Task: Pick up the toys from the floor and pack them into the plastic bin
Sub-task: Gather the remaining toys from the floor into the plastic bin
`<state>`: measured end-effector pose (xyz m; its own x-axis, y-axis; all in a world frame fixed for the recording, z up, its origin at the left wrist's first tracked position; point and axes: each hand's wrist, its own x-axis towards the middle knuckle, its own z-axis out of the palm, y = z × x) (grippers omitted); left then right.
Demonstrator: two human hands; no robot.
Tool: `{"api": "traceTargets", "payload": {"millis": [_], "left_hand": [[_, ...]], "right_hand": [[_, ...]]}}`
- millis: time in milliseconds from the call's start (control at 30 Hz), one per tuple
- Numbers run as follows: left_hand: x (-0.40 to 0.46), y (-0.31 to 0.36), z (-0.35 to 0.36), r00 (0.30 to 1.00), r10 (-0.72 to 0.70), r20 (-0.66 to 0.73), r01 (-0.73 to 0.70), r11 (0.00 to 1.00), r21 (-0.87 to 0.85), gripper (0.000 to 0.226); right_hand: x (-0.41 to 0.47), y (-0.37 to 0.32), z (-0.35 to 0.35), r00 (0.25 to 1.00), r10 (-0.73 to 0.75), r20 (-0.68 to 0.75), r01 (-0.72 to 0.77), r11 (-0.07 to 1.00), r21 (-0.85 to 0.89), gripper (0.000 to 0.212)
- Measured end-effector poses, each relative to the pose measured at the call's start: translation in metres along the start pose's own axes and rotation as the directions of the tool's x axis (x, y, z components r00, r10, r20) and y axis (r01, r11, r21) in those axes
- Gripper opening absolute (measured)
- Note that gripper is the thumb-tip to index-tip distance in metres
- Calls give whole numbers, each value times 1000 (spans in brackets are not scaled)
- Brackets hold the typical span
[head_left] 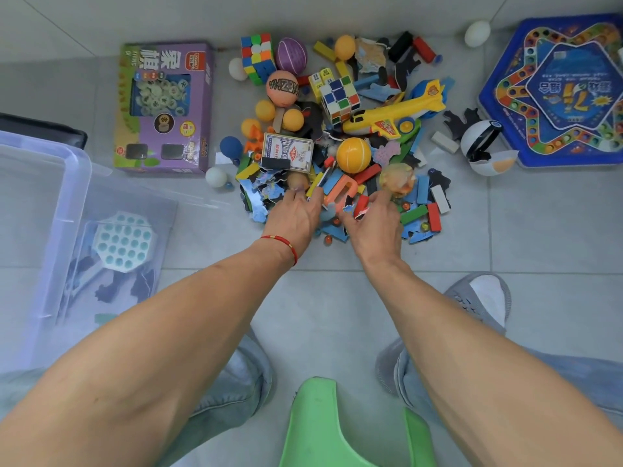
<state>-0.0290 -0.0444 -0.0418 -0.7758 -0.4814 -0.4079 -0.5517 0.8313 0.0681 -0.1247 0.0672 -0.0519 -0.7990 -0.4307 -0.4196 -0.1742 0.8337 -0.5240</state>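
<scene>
Nearest me is a green stool (337,429) between my knees, with a grey slipper (485,298) on the floor (337,298) to the right. Both my hands are down at the near edge of the toy pile (337,136). My left hand (296,217) has its fingers curled into the flat puzzle pieces (266,193), though I cannot tell whether it actually grips any. My right hand (374,224) pinches a small red and white piece (361,207) beside an orange block (340,193).

I judge this the gathering step, with most of the pile not yet packed. The next move calls for a firm scoop of loose bits, then a carry leftward.

The plastic bin (50,210) stands at the left, just beside my left arm. Through its clear wall I see a pale blue bubble pad (123,241) and some dark puzzle shapes.

Farther off lie a card box (288,151), a yellow ball (354,155), a toy plane (394,112), two puzzle cubes and a purple game box (165,109). A blue board game (553,92) sits far right.
</scene>
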Motion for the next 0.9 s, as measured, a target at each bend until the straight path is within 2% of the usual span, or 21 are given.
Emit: {"api": "traceTargets", "payload": {"millis": [67, 133, 233, 433, 533, 633, 700, 767, 833, 900], "left_hand": [[-1, -3, -1, 1000, 21, -21, -21, 1000, -1, 41], [-2, -8, 0, 999, 31, -40, -31, 1000, 4, 40], [-4, -15, 2, 998, 30, -58, -31, 999, -28, 34], [-16, -28, -3, 997, 23, -75, -39, 976, -215, 29], [-25, -32, -14, 998, -1, -60, -18, 949, -314, 30], [-34, -36, -28, 999, 3, -43, -17, 943, -331, 32], [-42, -40, -39, 998, 40, -39, -48, 968, -245, 31], [-52, -47, -54, 993, 104, -58, -111, 987, -116, 28], [-61, -59, -76, 982, 170, -85, -169, 986, 13, 26], [-71, -78, -109, 985, 149, -82, -144, 988, 61, 28]], "right_hand": [[-1, -4, 6, 1000, 3, 0, -3, 999, -36, 68], [0, -7, 10, 1000, 7, 17, -5, 995, -98, 70], [5, -9, 13, 1000, 12, 14, -10, 989, -146, 61], [15, -5, 6, 998, -8, 66, 24, 973, -229, 40], [15, -2, 3, 999, -3, 52, 10, 991, -135, 35], [12, -1, -3, 992, 111, 65, -118, 986, 116, 27], [6, -6, -11, 952, 236, 192, -290, 895, 339, 21], [-1, -16, -21, 885, 266, 381, -451, 693, 563, 7], [-11, -34, -35, 828, 184, 530, -546, 483, 684, 17], [-27, -64, -53, 784, 58, 618, -603, 310, 736, 10]]}}
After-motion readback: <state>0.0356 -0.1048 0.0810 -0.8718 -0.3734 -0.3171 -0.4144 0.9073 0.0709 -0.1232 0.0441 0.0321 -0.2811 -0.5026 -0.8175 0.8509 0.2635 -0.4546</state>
